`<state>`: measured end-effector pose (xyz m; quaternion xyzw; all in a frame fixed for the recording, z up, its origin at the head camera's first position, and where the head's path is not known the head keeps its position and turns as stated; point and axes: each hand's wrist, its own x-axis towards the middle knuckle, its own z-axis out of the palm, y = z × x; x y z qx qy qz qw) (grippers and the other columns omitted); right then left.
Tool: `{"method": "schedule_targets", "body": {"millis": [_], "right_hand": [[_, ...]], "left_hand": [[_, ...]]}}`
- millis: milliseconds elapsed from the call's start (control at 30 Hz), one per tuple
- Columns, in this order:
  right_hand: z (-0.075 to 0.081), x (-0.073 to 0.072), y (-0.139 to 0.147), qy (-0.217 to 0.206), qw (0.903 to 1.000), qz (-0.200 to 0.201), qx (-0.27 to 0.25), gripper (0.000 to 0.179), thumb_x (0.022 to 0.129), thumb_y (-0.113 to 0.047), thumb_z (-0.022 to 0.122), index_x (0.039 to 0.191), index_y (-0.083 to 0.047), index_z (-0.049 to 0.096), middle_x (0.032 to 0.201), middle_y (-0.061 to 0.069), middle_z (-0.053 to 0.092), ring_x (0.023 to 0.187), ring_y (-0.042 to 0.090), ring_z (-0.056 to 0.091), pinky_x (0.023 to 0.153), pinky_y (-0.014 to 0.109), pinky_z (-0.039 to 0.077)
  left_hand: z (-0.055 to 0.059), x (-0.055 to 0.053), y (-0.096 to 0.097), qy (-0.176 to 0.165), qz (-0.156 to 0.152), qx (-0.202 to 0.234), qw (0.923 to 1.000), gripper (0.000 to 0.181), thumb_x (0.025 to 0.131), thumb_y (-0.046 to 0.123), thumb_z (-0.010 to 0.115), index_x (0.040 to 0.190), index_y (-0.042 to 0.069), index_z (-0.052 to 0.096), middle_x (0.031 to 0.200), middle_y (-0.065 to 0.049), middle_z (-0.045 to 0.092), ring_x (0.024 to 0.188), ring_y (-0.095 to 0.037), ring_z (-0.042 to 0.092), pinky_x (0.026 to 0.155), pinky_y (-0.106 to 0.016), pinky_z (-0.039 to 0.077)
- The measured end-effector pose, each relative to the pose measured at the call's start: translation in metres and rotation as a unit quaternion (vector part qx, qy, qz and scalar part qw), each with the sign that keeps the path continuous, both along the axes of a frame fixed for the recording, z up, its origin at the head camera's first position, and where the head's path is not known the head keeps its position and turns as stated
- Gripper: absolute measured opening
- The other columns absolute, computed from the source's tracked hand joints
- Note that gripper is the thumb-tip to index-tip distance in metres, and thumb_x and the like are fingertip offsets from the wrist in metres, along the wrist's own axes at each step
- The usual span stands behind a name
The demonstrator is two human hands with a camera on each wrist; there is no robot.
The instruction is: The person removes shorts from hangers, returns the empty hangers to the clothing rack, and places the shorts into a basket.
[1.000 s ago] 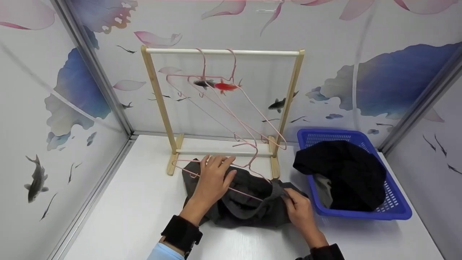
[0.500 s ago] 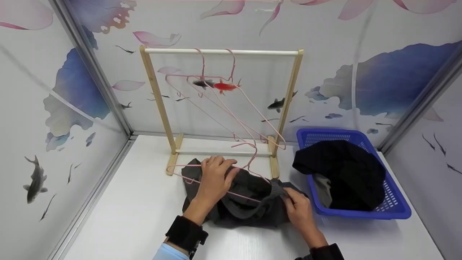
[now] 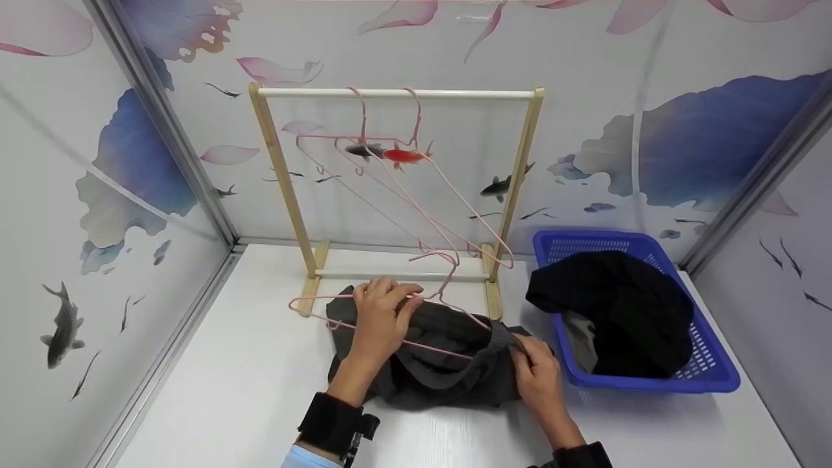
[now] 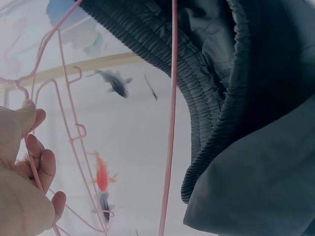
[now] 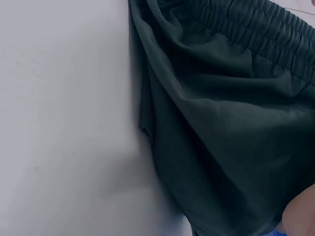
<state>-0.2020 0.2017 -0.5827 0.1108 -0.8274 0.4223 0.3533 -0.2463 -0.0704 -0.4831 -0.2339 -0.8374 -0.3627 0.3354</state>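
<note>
My left hand (image 3: 379,322) pinches the upper bar of a pink wire hanger (image 3: 437,350) left of its hook; the left wrist view shows the thumb and curled fingers around the wire. The hanger's right end lies inside the gathered waistband of dark grey elastic-waist pants (image 3: 429,395), while its left end sticks out past the cloth. At the waistband's right side my right hand (image 3: 539,377) grips the fabric, its fingertips partly hidden by folds. Only a bit of that hand (image 5: 299,216) appears in the right wrist view. The pants are bunched on the white table.
Behind the pants stands a small wooden rack (image 3: 286,182) with a white top rail (image 3: 468,95). Two pink hangers (image 3: 455,185) hang from it without clothes. At right, a blue basket (image 3: 650,385) holds black clothing (image 3: 617,312) and a grey piece (image 3: 580,341).
My left hand has drawn the hanger slightly to the left, so its left end reaches further out past the pants. The right hand keeps its grip on the waistband, almost unmoved.
</note>
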Motion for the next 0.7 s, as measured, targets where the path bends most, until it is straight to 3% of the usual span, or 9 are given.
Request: {"method": "schedule_targets", "body": {"millis": [400, 700], "right_hand": [[-0.0067, 0.0038, -0.006, -0.048, 0.9961, -0.031, -0.068, 0.019, 0.093, 0.009, 0.065, 0.108, 0.002, 0.076, 0.105, 0.015, 0.074, 0.105, 0.03, 0.064, 0.095, 0.011, 0.039], [-0.0074, 0.0037, -0.0058, -0.064, 0.9915, -0.028, -0.11, 0.019, 0.097, 0.008, 0.063, 0.111, 0.003, 0.075, 0.109, 0.015, 0.073, 0.108, 0.012, 0.064, 0.095, 0.008, 0.041]], "left_hand": [[0.0038, 0.0002, -0.0044, 0.025, 0.017, 0.027, 0.9992, 0.005, 0.092, 0.017, 0.075, 0.093, 0.013, 0.078, 0.079, -0.002, 0.055, 0.076, -0.022, 0.051, 0.089, -0.053, 0.034], [0.0055, -0.0017, -0.0099, 0.034, 0.028, 0.033, 0.9985, 0.002, 0.088, 0.011, 0.077, 0.09, 0.012, 0.078, 0.079, -0.002, 0.057, 0.077, -0.022, 0.053, 0.088, -0.053, 0.033]]}}
